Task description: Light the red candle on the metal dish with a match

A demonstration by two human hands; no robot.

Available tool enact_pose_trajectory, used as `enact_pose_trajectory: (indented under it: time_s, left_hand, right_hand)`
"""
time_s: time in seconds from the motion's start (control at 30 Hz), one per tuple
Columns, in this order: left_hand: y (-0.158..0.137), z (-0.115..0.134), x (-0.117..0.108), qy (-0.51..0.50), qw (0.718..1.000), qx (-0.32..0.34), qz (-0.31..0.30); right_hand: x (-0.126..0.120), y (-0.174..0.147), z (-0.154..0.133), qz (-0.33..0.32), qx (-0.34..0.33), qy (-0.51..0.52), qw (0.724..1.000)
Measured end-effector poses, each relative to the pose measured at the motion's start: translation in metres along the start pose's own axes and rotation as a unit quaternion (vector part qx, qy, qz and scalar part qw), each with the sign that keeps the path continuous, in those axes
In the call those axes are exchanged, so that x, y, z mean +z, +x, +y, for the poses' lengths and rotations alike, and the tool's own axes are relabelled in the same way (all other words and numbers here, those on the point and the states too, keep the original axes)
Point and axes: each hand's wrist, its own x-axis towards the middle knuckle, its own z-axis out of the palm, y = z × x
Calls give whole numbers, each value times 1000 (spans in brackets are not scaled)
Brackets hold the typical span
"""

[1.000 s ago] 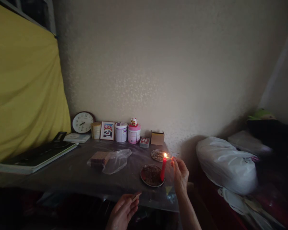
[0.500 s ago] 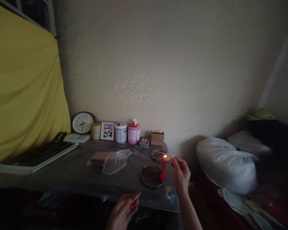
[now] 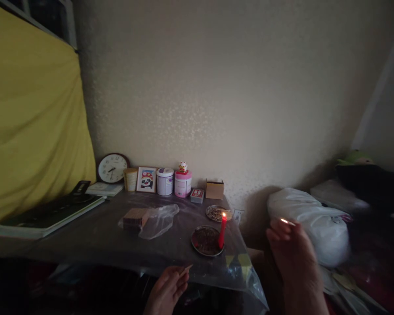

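Note:
A lit red candle (image 3: 222,232) stands upright on the right side of a dark round metal dish (image 3: 200,250). My right hand (image 3: 293,251), blurred, is off the table's right edge, its fingers pinching a burning match (image 3: 286,221). In front of the table's near edge, my left hand (image 3: 169,286) is closed on a small flat tan matchbox (image 3: 185,271), of which only a thin part shows. Behind the candle lies a second dish (image 3: 213,212) with several thin sticks on it. A pack of small boxes (image 3: 134,217) sits partly in a clear plastic bag (image 3: 159,222).
Along the wall stand a clock (image 3: 112,168), a panda picture (image 3: 146,180), a white tin (image 3: 165,181), a pink tin (image 3: 183,184) with a cat figurine, a card box (image 3: 197,195) and an open carton (image 3: 214,190). White bags (image 3: 308,223) lie right. Plastic sheeting covers the table.
My right hand has swung right, away from the candle, with the flaming match in its fingers. The candle's flame now burns alone. My left hand has barely moved.

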Motion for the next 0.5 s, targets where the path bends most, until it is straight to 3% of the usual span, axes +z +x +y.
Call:
enact_pose_trajectory:
  time_s: [0.17, 0.3, 0.4, 0.5]
  left_hand:
    - [1, -4, -1, 13, 1000, -1, 14]
    - [1, -6, -3, 10, 1000, 0, 18]
    - [-1, -6, -2, 6, 1000, 1, 14]
    - [0, -5, -3, 15, 1000, -1, 16]
  right_hand:
    - [-16, 1, 5, -13, 15, -160, 987]
    - [-26, 5, 14, 29, -9, -143, 989]
    - [-35, 6, 13, 12, -6, -126, 992]
    - [-43, 5, 20, 6, 15, -202, 979]
